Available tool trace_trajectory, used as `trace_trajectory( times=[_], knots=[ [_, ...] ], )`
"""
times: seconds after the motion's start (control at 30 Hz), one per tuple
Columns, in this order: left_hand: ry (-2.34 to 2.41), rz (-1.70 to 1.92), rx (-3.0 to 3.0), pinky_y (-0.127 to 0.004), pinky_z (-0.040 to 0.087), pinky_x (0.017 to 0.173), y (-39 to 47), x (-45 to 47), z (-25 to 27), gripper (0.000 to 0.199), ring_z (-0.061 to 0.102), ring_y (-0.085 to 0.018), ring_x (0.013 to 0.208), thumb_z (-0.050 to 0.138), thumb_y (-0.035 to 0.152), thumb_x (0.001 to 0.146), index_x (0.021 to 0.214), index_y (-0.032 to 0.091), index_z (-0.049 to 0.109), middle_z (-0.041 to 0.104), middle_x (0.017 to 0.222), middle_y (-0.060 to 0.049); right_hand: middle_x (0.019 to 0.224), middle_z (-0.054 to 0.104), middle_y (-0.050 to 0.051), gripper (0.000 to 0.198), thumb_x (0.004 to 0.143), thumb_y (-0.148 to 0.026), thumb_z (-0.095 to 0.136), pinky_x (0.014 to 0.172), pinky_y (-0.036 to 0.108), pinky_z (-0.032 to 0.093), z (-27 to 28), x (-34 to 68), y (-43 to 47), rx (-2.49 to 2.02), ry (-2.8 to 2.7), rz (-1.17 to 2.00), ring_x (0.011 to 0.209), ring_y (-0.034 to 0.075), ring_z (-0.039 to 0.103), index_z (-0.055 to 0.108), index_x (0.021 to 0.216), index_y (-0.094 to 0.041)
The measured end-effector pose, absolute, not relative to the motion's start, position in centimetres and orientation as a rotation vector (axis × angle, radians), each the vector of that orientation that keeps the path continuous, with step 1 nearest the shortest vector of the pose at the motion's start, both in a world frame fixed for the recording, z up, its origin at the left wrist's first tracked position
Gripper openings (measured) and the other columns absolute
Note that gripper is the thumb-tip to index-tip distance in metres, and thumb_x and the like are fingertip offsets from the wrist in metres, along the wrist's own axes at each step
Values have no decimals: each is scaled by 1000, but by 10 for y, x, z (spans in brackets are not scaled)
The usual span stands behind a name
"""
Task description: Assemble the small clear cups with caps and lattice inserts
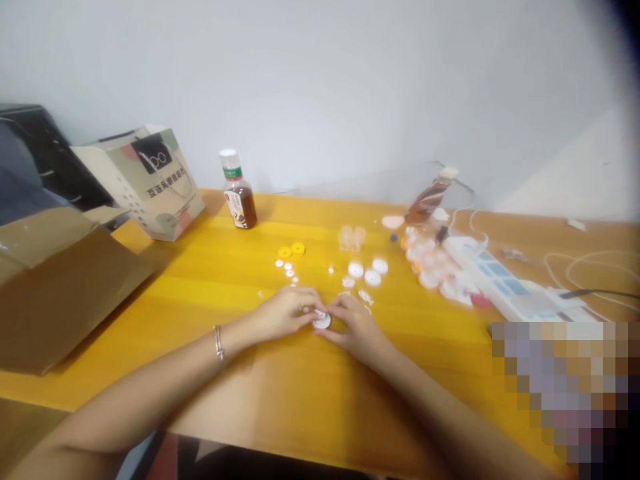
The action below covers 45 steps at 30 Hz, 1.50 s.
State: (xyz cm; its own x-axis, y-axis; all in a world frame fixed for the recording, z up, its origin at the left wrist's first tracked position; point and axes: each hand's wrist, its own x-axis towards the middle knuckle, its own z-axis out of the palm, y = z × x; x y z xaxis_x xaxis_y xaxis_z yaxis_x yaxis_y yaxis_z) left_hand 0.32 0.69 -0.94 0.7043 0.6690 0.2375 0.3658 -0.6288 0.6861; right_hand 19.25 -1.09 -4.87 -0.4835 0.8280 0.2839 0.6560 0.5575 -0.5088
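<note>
Above the near middle of the table, a small white round disc sits between my two hands. My left hand closes its fingertips on the disc's left and upper side. From the right, the thumb and fingers of my right hand pinch its edge. Part of the disc is hidden by the fingers, and fine detail on it is blurred. Just beyond the hands lie white wheel-like discs, small white pieces, thin white cut-out pieces and two yellow round caps.
A cardboard box and a paper bag stand left. A bottle of brown drink is upright at the back. Clear cups, a tilted brown bottle, a pale bagged cluster, and a white power strip with cables occupy the right.
</note>
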Motion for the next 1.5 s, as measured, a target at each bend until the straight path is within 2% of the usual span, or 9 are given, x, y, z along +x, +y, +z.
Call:
trace_trajectory(
  times=[0.33, 0.53, 0.77, 0.83, 0.9, 1.03, 1.3, 1.43, 1.5],
  knots=[
    [800, 623, 2341, -23, 44, 70, 2, 7, -10, 14, 57, -11, 74, 50, 15, 81, 89, 17, 61, 61, 83, -3, 78, 55, 4, 14, 70, -32, 65, 69, 32, 41, -45, 189, -13, -1193, -2276, 514, 77, 20, 51, 63, 80, -22],
    [831, 628, 2304, -23, 43, 71, 6, 4, -15, 14, 57, -12, 75, 51, 18, 81, 90, 17, 62, 63, 83, -3, 79, 57, 5, 23, 69, -33, 67, 70, 34, 43, -48, 189, -12, -1186, -2247, 552, 78, 21, 52, 63, 88, -22],
    [807, 730, 2146, -25, 44, 75, 13, 3, -14, 15, 58, -12, 78, 53, 22, 81, 88, 15, 63, 64, 84, -4, 81, 58, 6, 20, 72, -27, 60, 71, 33, 43, -43, 187, -15, -1158, -2103, 524, 78, 20, 53, 63, 91, -20],
    [828, 796, 2054, -24, 45, 75, 15, 2, -10, 16, 59, -13, 79, 54, 23, 80, 89, 14, 63, 64, 85, -5, 81, 61, 5, 23, 72, -29, 61, 68, 32, 44, -38, 186, -16, -1164, -1998, 669, 74, 19, 55, 62, 93, -20],
    [842, 844, 1963, -23, 46, 73, 16, 1, -8, 16, 59, -13, 77, 56, 25, 78, 87, 13, 63, 64, 83, -5, 80, 64, 3, 26, 72, -32, 61, 65, 31, 46, -32, 185, -18, -1150, -1842, 965, 69, 17, 57, 61, 95, -21],
    [860, 879, 1823, -23, 47, 69, 16, 3, -9, 18, 59, -13, 74, 59, 27, 76, 85, 11, 63, 64, 80, -6, 89, 68, 1, 29, 67, -33, 66, 78, 33, 47, -25, 181, -20, -1080, -1455, 1402, 83, 19, 62, 63, 93, -21],
    [831, 838, 1767, -23, 48, 63, 14, 7, -6, 24, 59, -13, 73, 59, 31, 76, 89, 11, 61, 64, 81, -7, 97, 68, 3, 31, 65, -35, 67, 89, 38, 43, -20, 180, -21, -1069, -1323, 1496, 95, 22, 59, 65, 92, -21],
    [814, 881, 1908, -28, 47, 79, 43, 14, 3, 33, 58, -15, 89, 59, 31, 76, 105, 15, 56, 62, 97, -7, 94, 68, 4, 32, 62, -32, 70, 88, 36, 43, -25, 185, -16, -1118, -1227, 1454, 91, 20, 61, 64, 90, -20],
    [925, 958, 2074, -31, 44, 84, 69, 24, 2, 31, 56, -16, 91, 55, 32, 79, 106, 15, 56, 61, 100, -8, 93, 68, 4, 33, 59, -30, 72, 88, 35, 43, -30, 187, -13, -1111, -1156, 1428, 90, 19, 61, 63, 89, -20]
  ],
)
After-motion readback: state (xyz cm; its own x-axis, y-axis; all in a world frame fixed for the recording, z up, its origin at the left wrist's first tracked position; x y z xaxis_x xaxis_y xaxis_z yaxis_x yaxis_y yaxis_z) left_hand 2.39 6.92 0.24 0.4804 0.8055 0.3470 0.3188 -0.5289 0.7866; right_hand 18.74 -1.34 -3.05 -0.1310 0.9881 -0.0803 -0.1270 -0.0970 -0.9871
